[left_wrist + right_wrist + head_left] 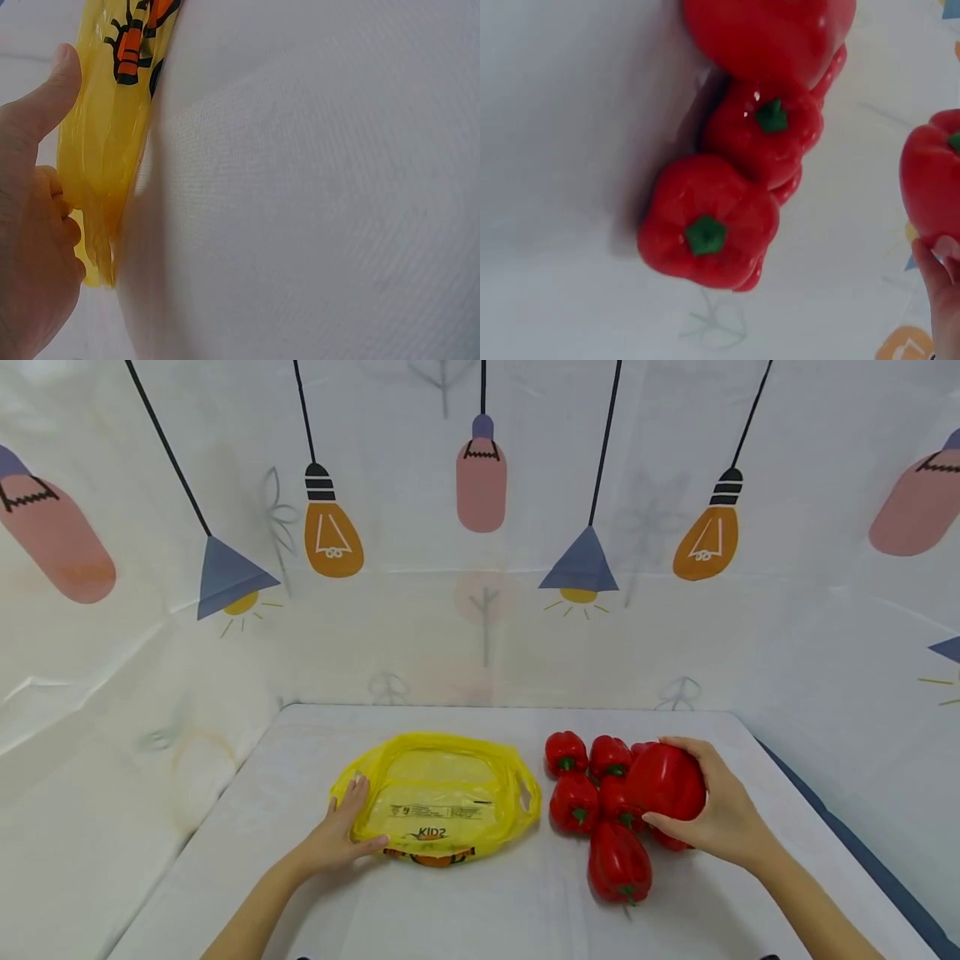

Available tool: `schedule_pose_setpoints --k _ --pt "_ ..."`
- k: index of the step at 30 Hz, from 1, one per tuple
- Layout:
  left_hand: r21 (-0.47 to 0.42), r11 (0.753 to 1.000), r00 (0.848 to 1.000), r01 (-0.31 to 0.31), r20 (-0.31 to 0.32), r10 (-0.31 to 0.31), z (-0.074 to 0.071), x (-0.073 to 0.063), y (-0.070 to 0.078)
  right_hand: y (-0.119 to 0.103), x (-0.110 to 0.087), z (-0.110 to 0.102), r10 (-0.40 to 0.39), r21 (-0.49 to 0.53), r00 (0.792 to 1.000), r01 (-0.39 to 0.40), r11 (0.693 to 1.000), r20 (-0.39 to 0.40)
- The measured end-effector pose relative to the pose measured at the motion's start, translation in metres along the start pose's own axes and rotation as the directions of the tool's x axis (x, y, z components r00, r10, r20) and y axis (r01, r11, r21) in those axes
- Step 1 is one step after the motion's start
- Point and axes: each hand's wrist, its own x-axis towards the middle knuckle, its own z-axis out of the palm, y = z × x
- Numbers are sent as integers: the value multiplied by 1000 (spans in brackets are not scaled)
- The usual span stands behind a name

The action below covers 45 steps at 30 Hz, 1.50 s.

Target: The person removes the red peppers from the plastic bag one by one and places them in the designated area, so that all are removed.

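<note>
A yellow plastic carrier bag (450, 831) with dark and orange print stands with its mouth spread wide on the white table. My left hand (341, 835) grips its left side, thumb toward the front; the left wrist view shows curled fingers against the yellow film (101, 165). On the right, my right hand (720, 814) holds a large red bell pepper (666, 781) between thumb and fingers, raised over a cluster of others. In the right wrist view, this hand (946, 289) and the held pepper (934, 176) show at the right edge.
Several more red peppers with green stems lie bunched right of the bag, the longest pepper (620, 864) nearest the front. The white table (480, 918) ends at a pale curtain wall (420, 635) printed with lamps.
</note>
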Motion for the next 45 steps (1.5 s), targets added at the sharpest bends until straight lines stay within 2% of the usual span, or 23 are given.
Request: schedule_pose_setpoints --k 5,8,12,17,21,25,27,34,45 --pt "-15 1000 1000 -1 2 1 0 0 2 6 -9 -8 44 -21 993 -42 999 106" --pt "-8 1000 1000 -5 -1 5 0 -1 2 8 -16 -13 84 -31 970 -79 996 226" --pt "-2 1000 1000 -7 -3 7 1 -2 0 9 -23 -19 147 -51 920 -138 989 364" --pt "-12 1000 1000 -2 -7 2 2 -1 0 12 -30 -22 191 -54 849 -190 980 493" --pt "-22 1000 1000 -5 -7 5 3 -2 1 14 -36 -16 224 -62 791 -230 971 569" --pt "-22 1000 1000 -7 -3 6 3 -1 3 17 -41 -6 241 -60 751 -260 964 615" --pt "-19 1000 1000 -6 0 6 3 -1 3 18 -43 -2 239 -51 740 -268 962 629" --pt "-31 999 1000 -15 -6 15 3 0 4 20 -46 5 226 -24 723 -278 960 653" --pt "-23 1000 1000 4 8 -3 3 -1 2 13 -44 9 293 -96 683 -312 945 669"
